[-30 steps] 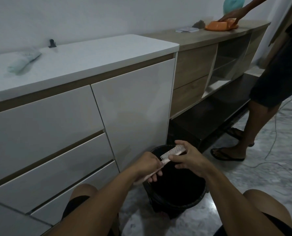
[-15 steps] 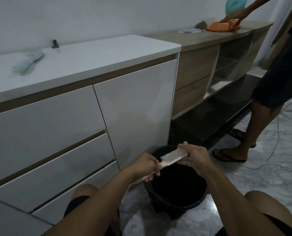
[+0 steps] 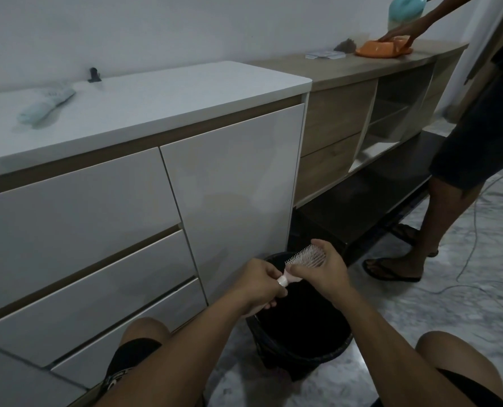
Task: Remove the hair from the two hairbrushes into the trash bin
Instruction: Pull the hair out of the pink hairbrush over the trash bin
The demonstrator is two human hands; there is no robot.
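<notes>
A pale pink hairbrush (image 3: 301, 259) with white bristles is held over a black trash bin (image 3: 298, 352) on the floor. My left hand (image 3: 260, 284) is shut on its handle. My right hand (image 3: 325, 270) cups the head, thumb near the neck and fingers over the bristles at the far end. I cannot tell whether hair is between the fingers. A second, pale teal hairbrush (image 3: 46, 103) lies on the white cabinet top (image 3: 162, 104) at the far left.
White drawers and a door stand just left of the bin. A second person stands at the right, a sandalled foot (image 3: 391, 270) near the bin, a hand on an orange dish (image 3: 383, 49) on the wooden counter. A thin cable (image 3: 476, 254) trails over the marble floor.
My left hand has slid up the handle toward the neck. My right hand has shifted from the tip to cover more of the bristles, and the brush sits a little higher.
</notes>
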